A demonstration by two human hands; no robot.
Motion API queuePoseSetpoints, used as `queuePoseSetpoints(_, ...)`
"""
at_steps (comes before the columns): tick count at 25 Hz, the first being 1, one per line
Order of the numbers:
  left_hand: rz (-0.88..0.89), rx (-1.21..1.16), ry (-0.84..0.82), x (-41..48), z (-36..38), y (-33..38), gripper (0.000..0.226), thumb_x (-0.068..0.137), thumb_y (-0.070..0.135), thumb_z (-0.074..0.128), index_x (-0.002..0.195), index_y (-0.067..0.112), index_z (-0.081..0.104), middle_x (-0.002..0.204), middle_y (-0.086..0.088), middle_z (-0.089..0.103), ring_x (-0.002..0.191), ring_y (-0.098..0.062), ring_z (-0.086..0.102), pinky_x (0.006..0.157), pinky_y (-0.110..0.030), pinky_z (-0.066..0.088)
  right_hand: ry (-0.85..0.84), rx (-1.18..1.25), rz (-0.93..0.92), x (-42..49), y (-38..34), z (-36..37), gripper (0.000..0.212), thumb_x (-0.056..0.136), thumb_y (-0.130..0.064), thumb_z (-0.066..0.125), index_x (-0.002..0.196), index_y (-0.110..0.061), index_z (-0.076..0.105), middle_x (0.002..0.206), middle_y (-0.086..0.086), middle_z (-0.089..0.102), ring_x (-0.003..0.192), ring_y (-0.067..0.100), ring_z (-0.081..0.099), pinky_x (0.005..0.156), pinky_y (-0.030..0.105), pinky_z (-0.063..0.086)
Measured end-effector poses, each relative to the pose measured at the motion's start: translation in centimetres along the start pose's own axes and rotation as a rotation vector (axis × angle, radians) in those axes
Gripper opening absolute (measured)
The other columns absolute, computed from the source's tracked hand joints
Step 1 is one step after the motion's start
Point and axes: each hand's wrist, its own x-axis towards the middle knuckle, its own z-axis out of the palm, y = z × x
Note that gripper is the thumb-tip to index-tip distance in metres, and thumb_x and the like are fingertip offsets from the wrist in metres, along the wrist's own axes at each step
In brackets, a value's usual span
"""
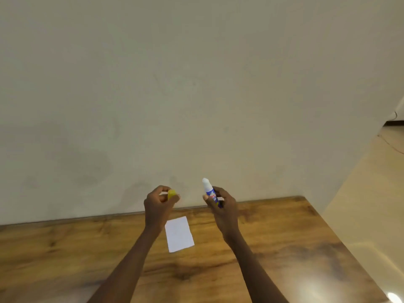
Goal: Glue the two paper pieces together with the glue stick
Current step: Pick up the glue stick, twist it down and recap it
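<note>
Fingers [162,189] of the left hand [157,207] curl in around a small yellow plastic cap [171,194], pinching it between thumb and fingertips. The right hand [223,212] grips a blue-and-white tubular glue stick [209,190], thumb on its near side and fingers wrapped behind. The tube tilts slightly left, and its uncapped white tip points up, clear of the hand. Both hands are held in the air over the far part of the table, apart from each other, with the cap and the stick not touching.

Below and between the two wrists, a white rectangular paper piece [179,234] lies flat on the brown wood-grain table [284,237], slightly askew to the table edge. Only one sheet can be made out; I cannot tell whether a second lies beneath it. Neither hand touches the paper. A plain beige wall [196,84] rises behind the table, and a pale glossy floor [371,193] shows at the right.
</note>
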Motion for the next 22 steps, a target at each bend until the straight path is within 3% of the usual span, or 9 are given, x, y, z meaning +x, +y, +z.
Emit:
queuePoseSetpoints(5,0.049,-0.231,-0.129,1.0,-6.0,8.9,0.015,0.076,0.013,0.067,0.089,0.007,0.067,0.090,-0.013,0.068,0.085,-0.022,0.063,0.080,-0.031,0.050,-0.073,0.308,-0.117,0.0,-9.7,3.9,0.014,0.088,-0.022,0.052,0.100,-0.017,0.057,0.073,0.002,0.052,0.057,0.009,0.055,0.052,0.019,0.052)
queuePoseSetpoints(10,0.121,-0.316,-0.263,-0.7,-9.8,15.3,0.012,0.080,0.017,0.064,0.089,0.011,0.068,0.092,-0.009,0.068,0.089,-0.017,0.062,0.085,-0.033,0.050,-0.168,0.481,-0.142,-1.1,-15.9,6.4,0.022,0.094,-0.020,0.038,0.108,-0.012,0.052,0.082,0.001,0.053,0.063,0.012,0.053,0.058,0.018,0.051)
queuePoseSetpoints(14,0.169,-0.361,-0.251,-1.4,-11.2,17.9,0.013,0.083,0.016,0.060,0.093,0.014,0.067,0.095,-0.008,0.068,0.092,-0.022,0.064,0.082,-0.030,0.053,-0.187,0.516,-0.170,-1.8,-18.6,7.3,0.032,0.094,-0.011,0.035,0.125,-0.008,0.043,0.094,0.000,0.056,0.077,0.016,0.055,0.062,0.015,0.054)
queuePoseSetpoints(18,0.208,-0.396,-0.206,-2.1,-11.0,18.9,0.018,0.082,0.010,0.060,0.098,0.005,0.066,0.094,-0.014,0.067,0.080,-0.025,0.065,0.075,-0.030,0.056,-0.230,0.597,-0.220,-2.3,-19.8,7.5,0.033,0.094,-0.007,0.037,0.125,-0.015,0.043,0.112,0.001,0.055,0.098,0.020,0.058,0.075,0.018,0.055)
queuePoseSetpoints(20,0.224,-0.375,-0.179,-2.2,-10.8,19.2,0.013,0.080,0.011,0.062,0.092,0.010,0.067,0.089,-0.013,0.069,0.075,-0.021,0.066,0.075,-0.033,0.056,-0.246,0.598,-0.262,-2.5,-20.1,7.2,0.029,0.092,-0.008,0.041,0.115,-0.024,0.048,0.110,0.000,0.056,0.096,0.017,0.061,0.077,0.020,0.055)
queuePoseSetpoints(22,0.243,-0.356,-0.169,-2.2,-10.8,19.4,0.009,0.080,0.011,0.063,0.086,0.017,0.065,0.080,-0.004,0.069,0.067,-0.009,0.066,0.068,-0.023,0.056,-0.251,0.591,-0.283,-2.6,-20.2,6.8,0.027,0.089,-0.007,0.047,0.109,-0.024,0.049,0.108,0.002,0.055,0.087,0.013,0.063,0.075,0.021,0.055)
